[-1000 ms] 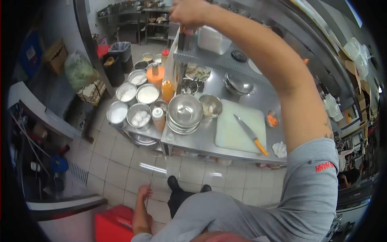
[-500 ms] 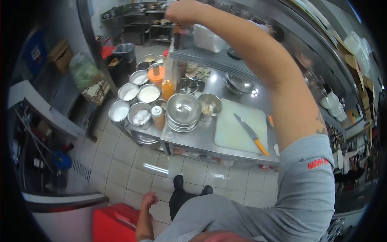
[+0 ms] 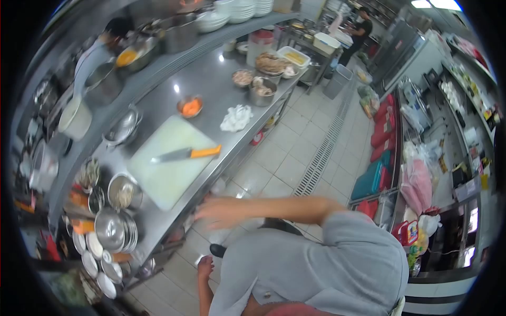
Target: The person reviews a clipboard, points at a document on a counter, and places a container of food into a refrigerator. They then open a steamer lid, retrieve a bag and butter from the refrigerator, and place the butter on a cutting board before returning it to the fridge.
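Knife (image 3: 188, 154) on the board (image 3: 167, 181), at 11 o'clock from the right hand (image 3: 222, 210); probably light, its stiff blade directed to 9 o'clock, best grasped by the orange handle. Right hand too blurred to tell open or closed; left hand (image 3: 205, 266) loosely open, apparently empty.

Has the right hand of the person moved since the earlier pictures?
Yes. Against the metal counter, the right hand moved from its far side, by the shelf, to just outside its near edge.
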Tool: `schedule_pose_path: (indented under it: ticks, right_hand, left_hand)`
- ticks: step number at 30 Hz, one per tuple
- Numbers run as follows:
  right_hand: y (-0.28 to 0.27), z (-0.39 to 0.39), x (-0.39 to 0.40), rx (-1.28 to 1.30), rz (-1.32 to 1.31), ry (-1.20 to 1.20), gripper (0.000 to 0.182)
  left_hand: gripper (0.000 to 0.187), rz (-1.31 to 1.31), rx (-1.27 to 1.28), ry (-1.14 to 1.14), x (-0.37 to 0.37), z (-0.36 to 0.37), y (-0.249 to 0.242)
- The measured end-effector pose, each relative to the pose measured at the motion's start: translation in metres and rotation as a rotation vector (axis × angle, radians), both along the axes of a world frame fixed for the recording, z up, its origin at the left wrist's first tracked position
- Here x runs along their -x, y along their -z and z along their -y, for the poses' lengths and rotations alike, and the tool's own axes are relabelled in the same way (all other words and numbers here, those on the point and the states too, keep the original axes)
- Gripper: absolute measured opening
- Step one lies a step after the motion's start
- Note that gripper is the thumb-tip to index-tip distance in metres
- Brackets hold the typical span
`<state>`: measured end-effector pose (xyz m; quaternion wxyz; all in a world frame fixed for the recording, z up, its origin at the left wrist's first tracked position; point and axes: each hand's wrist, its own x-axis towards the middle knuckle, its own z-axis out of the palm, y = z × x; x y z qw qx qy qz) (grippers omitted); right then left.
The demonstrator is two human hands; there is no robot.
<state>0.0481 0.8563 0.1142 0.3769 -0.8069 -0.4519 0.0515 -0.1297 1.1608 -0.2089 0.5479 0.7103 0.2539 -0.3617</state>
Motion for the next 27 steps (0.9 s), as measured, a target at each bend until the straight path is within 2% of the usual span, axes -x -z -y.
schedule_pose_path:
  ticks: [1, 2, 3, 5, 8, 11, 14, 17, 20, 23, 27]
  right_hand:
    - [0.06, 0.074, 0.022, 0.06, -0.169, 0.22, 0.05]
    - [0.113, 0.155, 0.051, 0.25, -0.217, 0.379, 0.053]
    - [0.129, 0.226, 0.089, 0.284, -0.316, 0.568, 0.056]
    - [0.15, 0.346, 0.163, 0.358, -0.608, 0.888, 0.068]
    - [0.114, 0.461, 0.24, 0.194, -0.871, 1.294, 0.077]
    - [0.123, 0.542, 0.266, 0.003, -0.84, 1.524, 0.08]
    - [0.129, 0.617, 0.243, -0.266, -0.725, 1.572, 0.084]
    - [0.135, 0.711, 0.193, -0.262, -0.584, 1.569, 0.086]
    - [0.142, 0.815, 0.14, -0.357, -0.568, 1.652, 0.088]
    - [0.161, 0.912, 0.099, -0.573, -0.607, 1.724, 0.091]
    - [0.167, 1.004, 0.092, -0.729, -0.906, 1.856, 0.092]
  left_hand:
    - [0.046, 0.081, -0.003, 0.1, -0.028, 0.031, -0.008]
    - [0.046, 0.158, -0.006, 0.204, -0.055, 0.067, -0.018]
    - [0.045, 0.227, -0.006, 0.312, -0.085, 0.108, -0.025]
    - [0.051, 0.214, 0.066, 0.43, -0.136, 0.195, -0.058]
    - [0.052, 0.164, 0.2, 0.526, -0.203, 0.333, -0.08]
    - [0.053, 0.129, 0.242, 0.689, -0.256, 0.456, -0.09]
    - [0.054, 0.1, 0.302, 0.782, -0.279, 0.575, -0.118]
    - [0.058, 0.05, 0.41, 0.813, -0.309, 0.678, -0.134]
    - [0.065, -0.061, 0.535, 0.792, -0.343, 0.782, -0.142]
    - [0.067, -0.061, 0.636, 0.744, -0.393, 0.894, -0.135]
    - [0.069, -0.076, 0.674, 0.701, -0.47, 1.076, -0.132]
